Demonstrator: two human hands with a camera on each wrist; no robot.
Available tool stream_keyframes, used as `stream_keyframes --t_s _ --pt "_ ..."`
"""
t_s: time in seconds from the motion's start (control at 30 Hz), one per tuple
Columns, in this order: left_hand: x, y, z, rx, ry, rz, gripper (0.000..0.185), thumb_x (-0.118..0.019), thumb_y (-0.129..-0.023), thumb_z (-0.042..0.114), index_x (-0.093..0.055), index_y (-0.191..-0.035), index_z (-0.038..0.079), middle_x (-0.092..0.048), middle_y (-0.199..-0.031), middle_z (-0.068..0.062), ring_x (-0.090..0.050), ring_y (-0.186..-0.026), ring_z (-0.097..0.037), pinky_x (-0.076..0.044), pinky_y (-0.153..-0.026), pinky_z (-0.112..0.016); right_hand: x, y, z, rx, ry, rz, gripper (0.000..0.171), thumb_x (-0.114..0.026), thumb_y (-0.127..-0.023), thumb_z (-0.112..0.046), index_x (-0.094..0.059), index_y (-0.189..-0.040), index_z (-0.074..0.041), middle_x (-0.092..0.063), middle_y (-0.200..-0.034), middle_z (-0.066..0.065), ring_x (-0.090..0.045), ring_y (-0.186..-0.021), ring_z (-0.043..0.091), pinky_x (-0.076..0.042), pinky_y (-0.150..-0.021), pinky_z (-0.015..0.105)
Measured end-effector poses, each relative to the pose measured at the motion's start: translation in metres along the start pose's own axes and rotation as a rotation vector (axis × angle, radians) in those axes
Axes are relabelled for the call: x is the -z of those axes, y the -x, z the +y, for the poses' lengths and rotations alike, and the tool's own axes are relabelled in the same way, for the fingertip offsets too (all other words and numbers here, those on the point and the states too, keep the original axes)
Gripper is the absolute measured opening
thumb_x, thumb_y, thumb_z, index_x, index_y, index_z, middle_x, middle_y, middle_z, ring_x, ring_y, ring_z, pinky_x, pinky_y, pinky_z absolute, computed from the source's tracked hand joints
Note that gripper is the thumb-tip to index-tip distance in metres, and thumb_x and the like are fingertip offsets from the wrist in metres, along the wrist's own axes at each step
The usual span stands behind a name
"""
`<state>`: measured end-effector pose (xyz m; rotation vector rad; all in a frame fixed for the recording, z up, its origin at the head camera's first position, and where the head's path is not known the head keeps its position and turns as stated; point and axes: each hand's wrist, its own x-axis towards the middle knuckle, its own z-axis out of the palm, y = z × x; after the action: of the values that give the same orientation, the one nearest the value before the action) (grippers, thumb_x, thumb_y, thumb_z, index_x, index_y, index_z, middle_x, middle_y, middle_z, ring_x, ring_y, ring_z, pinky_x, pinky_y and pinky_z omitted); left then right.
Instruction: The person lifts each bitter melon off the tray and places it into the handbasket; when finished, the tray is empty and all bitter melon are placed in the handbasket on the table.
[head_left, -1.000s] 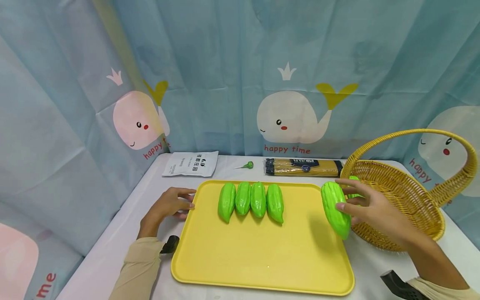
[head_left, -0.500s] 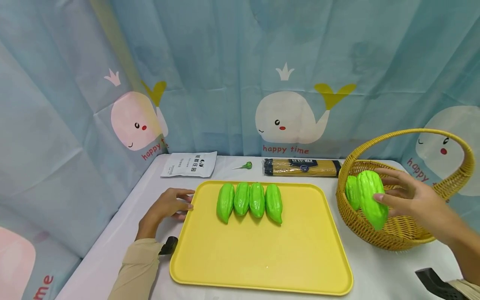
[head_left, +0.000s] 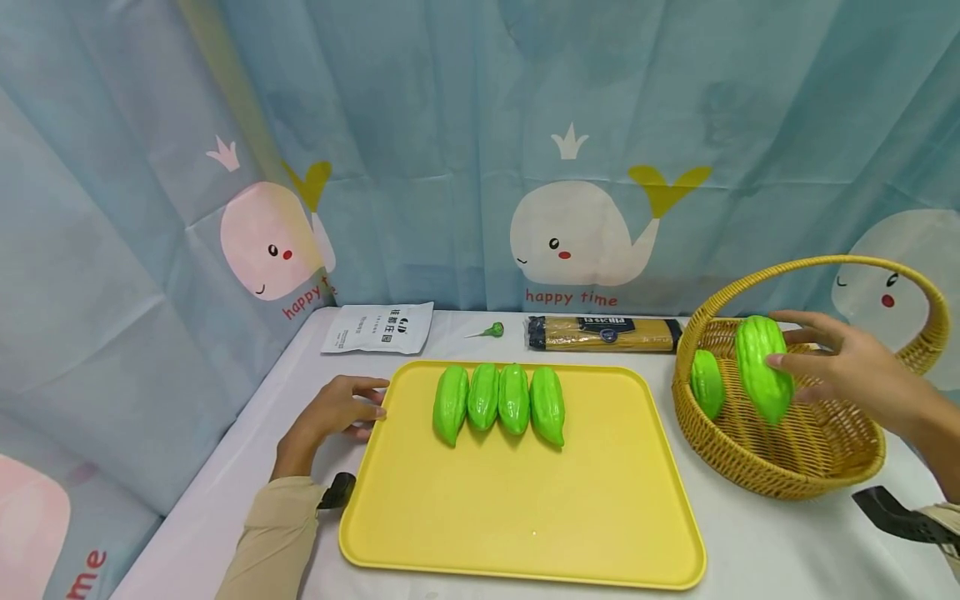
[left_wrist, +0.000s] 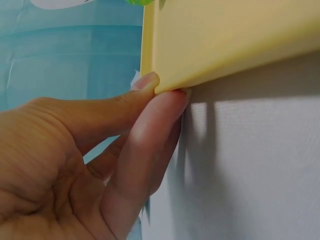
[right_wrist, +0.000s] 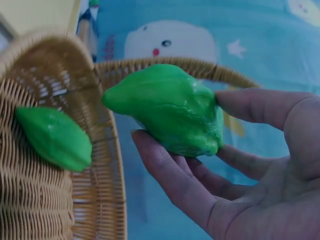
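My right hand (head_left: 855, 367) grips a bright green, ridged bitter melon (head_left: 763, 367) over the wicker basket (head_left: 787, 483). Thumb and fingers lie around the bitter melon's blunt end in the right wrist view, its narrower tip pointing away from the palm. Another bitter melon (right_wrist: 54, 137) lies inside the basket, against its left side in the head view. Several more bitter melons (head_left: 483, 400) lie in a row near the far edge of the yellow tray (head_left: 517, 517). With thumb and fingertips, my left hand (left_wrist: 95, 150) pinches the tray's left rim.
A white packet (head_left: 378, 327), a small green-headed item with a thin point (head_left: 491, 331) and a pack of spaghetti (head_left: 603, 334) lie behind the tray. The basket's tall handle (head_left: 825, 262) arches over its opening. A whale-print curtain (head_left: 435, 167) hangs behind the white-covered table.
My right hand has carried the bitter melon rightward from above the tray's right edge to over the basket, then slightly farther back. My left hand stays at the tray's rim.
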<state>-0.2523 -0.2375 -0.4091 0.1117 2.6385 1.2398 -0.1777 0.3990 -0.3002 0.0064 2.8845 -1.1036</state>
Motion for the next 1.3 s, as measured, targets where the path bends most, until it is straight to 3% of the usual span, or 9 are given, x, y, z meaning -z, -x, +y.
stream_keyframes --t_s 0.1,0.2,0.37,0.57,0.7,0.8,0.93,1.0,1.3 --pt "0.000 0.000 0.000 0.002 0.004 -0.001 0.057 -0.077 -0.095 0.007 -0.060 -0.148 -0.001 -0.068 -0.128 -0.023 -0.065 -0.076 -0.016 -0.061 -0.066 -0.030 0.004 -0.010 0.003 -0.011 -0.019 -0.019 0.091 -0.062 -0.108 -0.041 -0.008 -0.168 0.001 -0.022 -0.156 0.048 -0.060 -0.119 0.055 -0.065 -0.077 0.047" --pt "-0.001 0.000 -0.001 0.005 0.010 -0.003 0.056 -0.077 -0.095 0.007 -0.060 -0.148 -0.001 -0.067 -0.129 -0.023 -0.066 -0.076 -0.016 -0.061 -0.067 -0.029 0.007 -0.021 0.008 -0.023 -0.050 -0.045 0.091 -0.062 -0.108 -0.040 -0.007 -0.168 0.003 -0.022 -0.157 0.047 -0.069 -0.108 0.035 -0.065 -0.078 0.045" --pt "-0.001 0.000 -0.001 0.001 0.006 -0.001 0.056 -0.077 -0.095 0.008 -0.060 -0.148 0.000 -0.068 -0.129 -0.023 -0.066 -0.080 -0.017 -0.061 -0.067 -0.029 0.010 -0.036 0.020 -0.043 -0.157 -0.115 0.088 -0.060 -0.109 -0.035 -0.006 -0.168 0.002 -0.017 -0.160 0.046 -0.065 -0.098 0.003 -0.065 -0.082 0.043" --pt "0.000 -0.001 -0.002 -0.004 0.004 0.000 0.056 -0.077 -0.095 0.009 -0.060 -0.148 -0.001 -0.068 -0.129 -0.023 -0.066 -0.081 -0.017 -0.061 -0.068 -0.030 0.012 -0.051 0.042 -0.055 -0.234 -0.182 0.081 -0.056 -0.111 -0.029 -0.007 -0.168 0.003 -0.014 -0.163 0.044 -0.060 -0.098 -0.008 -0.064 -0.086 0.044" --pt "-0.001 -0.001 -0.003 -0.002 0.011 -0.002 0.056 -0.077 -0.095 0.008 -0.060 -0.148 -0.001 -0.067 -0.129 -0.023 -0.066 -0.080 -0.017 -0.061 -0.067 -0.029 0.011 -0.061 0.054 -0.074 -0.246 -0.213 0.085 -0.059 -0.110 -0.027 -0.005 -0.168 0.003 -0.011 -0.163 0.046 -0.063 -0.103 0.000 -0.064 -0.088 0.047" --pt "-0.001 -0.001 -0.003 0.000 0.016 -0.004 0.056 -0.077 -0.095 0.008 -0.060 -0.148 -0.001 -0.067 -0.129 -0.023 -0.066 -0.079 -0.017 -0.061 -0.067 -0.029 0.010 -0.066 0.060 -0.094 -0.257 -0.246 0.087 -0.061 -0.109 -0.026 -0.003 -0.169 0.002 -0.003 -0.163 0.048 -0.061 -0.125 0.030 -0.063 -0.090 0.048" --pt "-0.001 -0.002 -0.003 0.002 0.017 -0.006 0.056 -0.077 -0.095 0.008 -0.060 -0.148 -0.001 -0.067 -0.130 -0.023 -0.065 -0.078 -0.017 -0.060 -0.066 -0.029 0.007 -0.069 0.065 -0.118 -0.266 -0.289 0.089 -0.059 -0.110 -0.026 0.003 -0.168 0.002 0.004 -0.162 0.049 -0.024 -0.147 0.065 -0.062 -0.092 0.049" --pt "-0.001 -0.002 -0.003 0.001 0.015 -0.006 0.056 -0.077 -0.095 0.008 -0.060 -0.148 -0.001 -0.067 -0.130 -0.023 -0.065 -0.078 -0.016 -0.060 -0.066 -0.029 0.005 -0.071 0.065 -0.126 -0.274 -0.310 0.090 -0.059 -0.110 -0.025 0.005 -0.167 0.003 0.006 -0.162 0.050 -0.016 -0.148 0.067 -0.062 -0.093 0.052" --pt "0.001 0.000 -0.001 -0.005 0.009 -0.007 0.056 -0.077 -0.095 0.009 -0.061 -0.147 -0.001 -0.068 -0.129 -0.023 -0.066 -0.083 -0.017 -0.061 -0.067 -0.029 -0.001 -0.076 0.066 -0.203 -0.279 -0.372 0.086 -0.051 -0.112 -0.022 0.011 -0.165 0.006 0.007 -0.164 0.046 -0.014 -0.147 0.069 -0.060 -0.097 0.054"
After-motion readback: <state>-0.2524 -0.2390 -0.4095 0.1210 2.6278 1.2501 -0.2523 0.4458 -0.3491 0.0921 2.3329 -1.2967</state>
